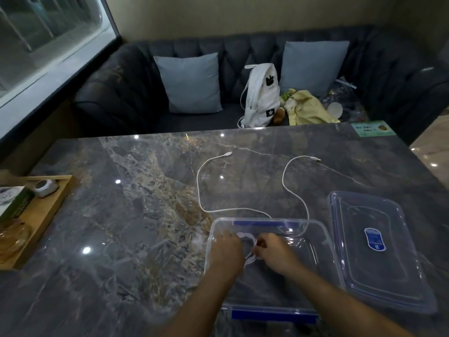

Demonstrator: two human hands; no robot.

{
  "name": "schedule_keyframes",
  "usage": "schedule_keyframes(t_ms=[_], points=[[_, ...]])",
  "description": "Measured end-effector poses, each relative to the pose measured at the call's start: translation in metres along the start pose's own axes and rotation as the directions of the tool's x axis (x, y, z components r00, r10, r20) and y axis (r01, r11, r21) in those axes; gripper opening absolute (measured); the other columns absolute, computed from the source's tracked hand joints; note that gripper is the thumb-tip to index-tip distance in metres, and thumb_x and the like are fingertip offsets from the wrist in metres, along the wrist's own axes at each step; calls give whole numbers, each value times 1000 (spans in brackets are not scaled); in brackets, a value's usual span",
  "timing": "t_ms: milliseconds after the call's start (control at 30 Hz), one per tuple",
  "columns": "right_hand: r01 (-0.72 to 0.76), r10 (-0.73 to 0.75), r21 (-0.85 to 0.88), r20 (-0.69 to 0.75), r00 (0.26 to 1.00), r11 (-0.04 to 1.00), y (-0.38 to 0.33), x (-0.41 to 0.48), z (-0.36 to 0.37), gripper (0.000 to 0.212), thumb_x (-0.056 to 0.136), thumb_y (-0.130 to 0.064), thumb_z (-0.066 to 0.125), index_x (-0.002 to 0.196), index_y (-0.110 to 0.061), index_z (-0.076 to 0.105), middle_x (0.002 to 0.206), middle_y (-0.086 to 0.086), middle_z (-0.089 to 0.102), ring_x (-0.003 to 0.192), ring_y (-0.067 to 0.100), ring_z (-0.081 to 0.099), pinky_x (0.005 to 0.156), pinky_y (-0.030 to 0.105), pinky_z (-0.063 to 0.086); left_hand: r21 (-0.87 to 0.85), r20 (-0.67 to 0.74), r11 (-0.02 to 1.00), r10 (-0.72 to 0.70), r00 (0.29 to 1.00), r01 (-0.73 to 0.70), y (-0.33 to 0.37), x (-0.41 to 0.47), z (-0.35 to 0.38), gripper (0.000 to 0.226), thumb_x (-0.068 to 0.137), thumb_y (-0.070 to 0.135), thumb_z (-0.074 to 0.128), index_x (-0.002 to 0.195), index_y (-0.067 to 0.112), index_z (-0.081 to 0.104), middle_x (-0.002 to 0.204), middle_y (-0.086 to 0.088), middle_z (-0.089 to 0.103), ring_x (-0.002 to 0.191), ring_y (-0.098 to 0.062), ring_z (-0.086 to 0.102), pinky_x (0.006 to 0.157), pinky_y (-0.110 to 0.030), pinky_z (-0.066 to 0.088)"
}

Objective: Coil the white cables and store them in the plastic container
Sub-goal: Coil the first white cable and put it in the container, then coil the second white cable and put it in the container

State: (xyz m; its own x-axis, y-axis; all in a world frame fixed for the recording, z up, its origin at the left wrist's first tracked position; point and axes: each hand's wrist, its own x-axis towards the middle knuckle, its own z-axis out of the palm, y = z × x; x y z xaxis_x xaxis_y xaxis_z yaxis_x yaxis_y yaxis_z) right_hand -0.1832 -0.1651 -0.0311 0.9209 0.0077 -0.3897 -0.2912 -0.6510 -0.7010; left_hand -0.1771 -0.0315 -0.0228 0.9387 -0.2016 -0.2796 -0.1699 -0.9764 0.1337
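Head view: inside the plastic container [274, 313], the left hand [227, 249] and right hand [274, 251] both curl their fingers and pinch a small white coil [247, 239] between them. 2 loose cables [198, 181] lie on the bench [121, 215], reaching the container's far rim. The cable looks light, limp and springy, so it is best held where the loops cross. The marble bench is glossy, the lid [374, 251] lies to the right, and a dark sofa [136, 93] stands behind.

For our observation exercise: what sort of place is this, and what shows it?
Probably a lounge or café seating booth: a dark tufted sofa with blue cushions, a marble-patterned table, and a large window alongside.
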Motion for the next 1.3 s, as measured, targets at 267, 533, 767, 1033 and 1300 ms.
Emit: schedule_keyframes(t_ms=[267, 533, 767, 1033, 1300], points=[[28, 0, -247, 114, 993, 969, -12, 3, -13, 9, 82, -25, 57, 83, -16, 61, 96, 7, 68, 88, 20, 64, 62, 20, 42, -29, 39, 998, 61, 997, -60, -1, 3, 2, 35, 95, 24, 38, 120, 3, 49, 128, -19, 52, 117, -29, 49, 98, -36, 37], [359, -208, -376, 385, 899, 854, -78, 15, -74, 30, 86, -32, 56, 113, -19, 55, 107, 7, 65, 96, 20, 59, 75, 27, 41, -328, -104, 929, 146, 984, -172, -18, 28, -75, 27, 92, 28, 46, 109, 11, 58, 111, -16, 66, 104, -33, 60, 83, -39, 48], [335, -287, -351, 183, 940, 874, -102, 66, -75, 29, 87, -28, 58, 112, -13, 56, 108, 9, 63, 96, 22, 58, 83, 32, 44, -328, -213, 925, 124, 969, -190, -57, 77, -86, 28, 91, 25, 51, 112, 9, 60, 113, -14, 64, 105, -31, 59, 87, -38, 47], [379, -241, -378, 365, 899, 844, -77, 99, -37, 29, 80, -27, 61, 106, -13, 60, 113, 7, 65, 103, 25, 58, 84, 31, 44, -130, 63, 960, 259, 964, -249, -82, 98, -47, 31, 87, 30, 54, 115, 18, 60, 121, -8, 61, 116, -25, 51, 98, -33, 36], [441, -379, -193, 287, 880, 876, -87, 100, -50, 25, 91, -19, 50, 69, -28, 55, 69, -4, 53, 69, 13, 46, 63, 26, 32, -608, -104, 760, 211, 972, -230, -73, 91, -72, 20, 91, 22, 54, 78, 8, 62, 72, -13, 64, 67, -17, 54, 66, -33, 44]])
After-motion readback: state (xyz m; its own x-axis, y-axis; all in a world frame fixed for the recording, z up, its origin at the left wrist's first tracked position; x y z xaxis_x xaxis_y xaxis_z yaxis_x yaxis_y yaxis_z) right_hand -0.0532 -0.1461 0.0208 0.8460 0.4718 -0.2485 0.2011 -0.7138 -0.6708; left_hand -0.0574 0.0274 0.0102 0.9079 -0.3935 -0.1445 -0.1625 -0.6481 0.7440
